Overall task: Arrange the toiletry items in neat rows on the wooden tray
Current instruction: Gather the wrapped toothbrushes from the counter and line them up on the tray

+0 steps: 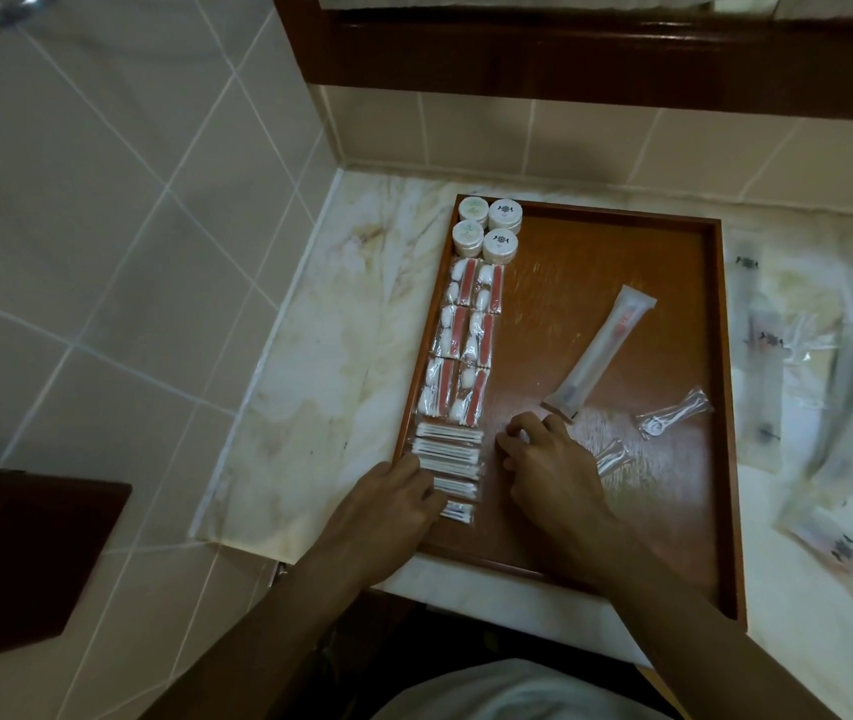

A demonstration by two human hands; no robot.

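Both bare forearms reach forward from the bottom of the view, angled slightly toward each other. The left hand lies palm down with the back of the hand toward the camera, its fingers stretched forward and a little to the right, pressed flat on what lies beneath them; the fingertips are partly hidden. The right hand sits just beside it, a small gap between the two, also palm down, wrist slightly raised. Its fingers are bent at the knuckles and curl downward to the left; whether they pinch anything cannot be told.
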